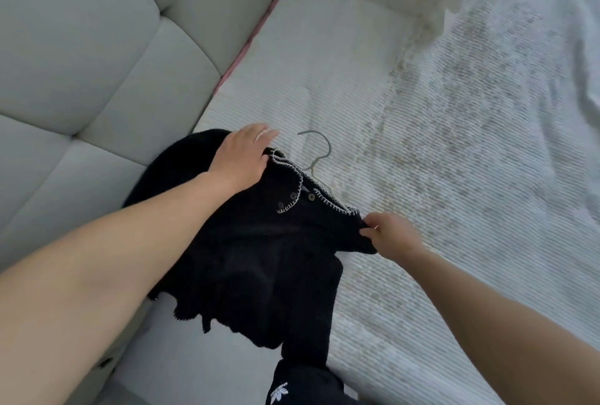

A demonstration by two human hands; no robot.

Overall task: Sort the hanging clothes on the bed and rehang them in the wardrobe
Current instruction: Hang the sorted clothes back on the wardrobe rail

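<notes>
The black cardigan [259, 242] lies on the bed [422, 177] beside the padded headboard [97, 63], on its hanger [316, 151] (only the hook shows). The left hand [240, 157] rests flat; the right hand [389, 235] pinches a shoulder. Probably early: nothing rehung yet.

The cardigan [259, 252] is black, and its collar has a white blanket-stitch edge. Two round buttons near the collar look dark grey-brown. The hanger [316, 151] is light grey, like metal. The bed [438, 161] has a white cover with fine ribbed lines and some faint grey-beige marks. The headboard [97, 47] is pale grey-green with padded squares, and a thin pink line runs along its edge. A black garment [292, 388] at the bottom carries a white leaf-shaped logo.
</notes>
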